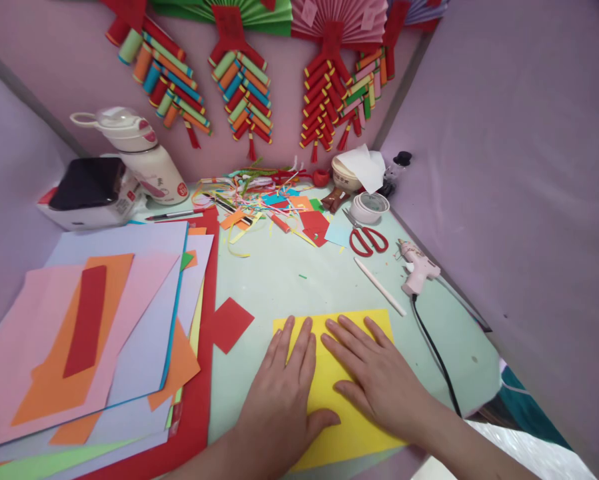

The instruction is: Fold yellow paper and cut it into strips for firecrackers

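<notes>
A yellow sheet of paper (339, 440) lies at the near edge of the pale green table. Flat on its left part rests my left hand (284, 393), fingers stretched forward and thumb out to the side. My right hand (369, 367) is spread on the sheet's right part, its fingertips near the far edge. Neither hand grips anything. Just left of the sheet is a red paper square (230, 325), turned like a diamond. Beyond the right hand lies a white pen-like stick (379, 287).
Stacked coloured paper (144, 320) covers the left side. Red-handled scissors (364, 237), a roll of tape (370, 207) and a pink glue gun (419, 267) with a black cord lie at right. Paper scraps (279, 207), a bottle (149, 167) and paper firecracker hangings (242, 93) are at the back.
</notes>
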`<state>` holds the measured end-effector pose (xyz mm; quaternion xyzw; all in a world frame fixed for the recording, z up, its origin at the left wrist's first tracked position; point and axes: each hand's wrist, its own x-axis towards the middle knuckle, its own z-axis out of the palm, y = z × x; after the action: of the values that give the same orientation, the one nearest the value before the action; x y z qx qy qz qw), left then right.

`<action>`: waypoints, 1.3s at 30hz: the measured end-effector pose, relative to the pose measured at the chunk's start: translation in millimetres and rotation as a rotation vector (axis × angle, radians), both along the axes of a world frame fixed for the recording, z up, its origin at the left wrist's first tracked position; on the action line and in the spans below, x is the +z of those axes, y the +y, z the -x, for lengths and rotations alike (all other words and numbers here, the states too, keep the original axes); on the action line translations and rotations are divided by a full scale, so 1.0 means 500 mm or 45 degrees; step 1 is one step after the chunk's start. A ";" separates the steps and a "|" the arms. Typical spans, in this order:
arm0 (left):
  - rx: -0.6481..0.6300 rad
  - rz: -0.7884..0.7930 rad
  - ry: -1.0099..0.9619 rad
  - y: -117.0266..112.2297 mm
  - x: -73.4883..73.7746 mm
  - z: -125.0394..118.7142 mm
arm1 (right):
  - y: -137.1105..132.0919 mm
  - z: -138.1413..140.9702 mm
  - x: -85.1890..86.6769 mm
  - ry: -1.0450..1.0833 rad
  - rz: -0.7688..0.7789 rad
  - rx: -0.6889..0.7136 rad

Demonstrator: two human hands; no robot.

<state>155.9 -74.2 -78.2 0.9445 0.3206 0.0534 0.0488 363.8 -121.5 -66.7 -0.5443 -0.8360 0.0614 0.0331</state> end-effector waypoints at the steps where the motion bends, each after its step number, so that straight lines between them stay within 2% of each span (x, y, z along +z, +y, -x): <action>1: 0.002 -0.007 0.004 0.000 0.001 -0.002 | 0.000 -0.001 0.000 0.004 0.003 -0.005; 10: 0.002 0.020 -0.012 -0.001 -0.003 -0.035 | -0.007 -0.009 -0.005 -0.014 -0.008 -0.085; 24: -0.018 0.017 -0.063 0.007 -0.013 -0.028 | -0.012 -0.023 -0.015 -0.033 -0.075 -0.155; 30: -0.069 0.061 -0.032 0.015 0.001 -0.029 | -0.012 -0.030 -0.019 -0.041 -0.022 -0.187; 39: -0.085 0.021 -0.008 0.018 -0.003 -0.031 | -0.009 -0.039 -0.016 -0.037 0.044 -0.237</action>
<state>171.5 -65.2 -79.7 0.9541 0.2891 0.0521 0.0593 383.3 -126.2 -74.8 -0.6210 -0.7809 0.0646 0.0172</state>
